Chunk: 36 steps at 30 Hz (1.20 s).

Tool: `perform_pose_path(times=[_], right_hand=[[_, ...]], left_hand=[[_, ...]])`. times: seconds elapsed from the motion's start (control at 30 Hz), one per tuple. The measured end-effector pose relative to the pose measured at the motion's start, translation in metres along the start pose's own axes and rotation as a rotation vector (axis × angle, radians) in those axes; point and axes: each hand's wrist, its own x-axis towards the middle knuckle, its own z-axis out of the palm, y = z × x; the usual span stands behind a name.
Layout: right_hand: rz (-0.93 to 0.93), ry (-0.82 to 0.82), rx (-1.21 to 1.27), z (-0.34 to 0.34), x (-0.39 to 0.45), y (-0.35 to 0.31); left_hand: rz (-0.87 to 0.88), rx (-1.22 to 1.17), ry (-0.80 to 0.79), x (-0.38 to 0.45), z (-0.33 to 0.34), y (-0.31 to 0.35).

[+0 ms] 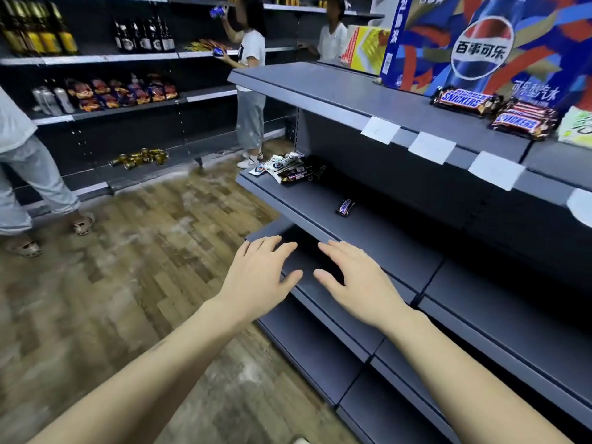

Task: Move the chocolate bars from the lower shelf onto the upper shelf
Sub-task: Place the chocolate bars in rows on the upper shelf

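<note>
Nearest, the left hand (261,275) and right hand (358,283) hover side by side, palms down, fingers (272,248) spread loose and holding nothing. Beyond them one chocolate bar (345,207) lies alone on the lower shelf (288,200), with a pile of wrapped bars (290,169) at its far end. Farther up, two Snickers stacks (464,100) sit on the upper shelf (320,88) before a Pepsi box (474,43).

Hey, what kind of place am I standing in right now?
Most likely a small shop or supermarket aisle: grey metal shelves with price tags, Snickers bars on the upper shelf, and bottles stocked across the aisle.
</note>
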Motion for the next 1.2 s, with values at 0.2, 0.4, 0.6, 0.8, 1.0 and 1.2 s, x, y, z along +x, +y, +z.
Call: perform_pose_path(times=[0.2,0.4,0.6,0.8,1.0,1.2], right_hand=[[0.072,-0.023,0.066,0.021,0.065,0.042],[0.155,-0.075,0.101,0.042,0.116,0.078],[0.229,-0.111,0.080,0.066,0.155,0.092],[0.329,-0.078,0.072,0.084,0.189,0.096],[0.441,0.004,0.100,0.111,0.218,0.099],[0.543,0.131,0.062,0.128,0.236,0.111]], left_hand=[[0.010,0.006,-0.026,0.064,0.033,-0.026],[0.012,-0.032,-0.046,0.118,0.060,-0.041],[0.055,-0.062,-0.086,0.158,0.086,-0.063],[0.124,-0.102,-0.153,0.196,0.109,-0.100],[0.203,-0.120,-0.162,0.238,0.127,-0.133],[0.251,-0.153,-0.181,0.276,0.153,-0.152]])
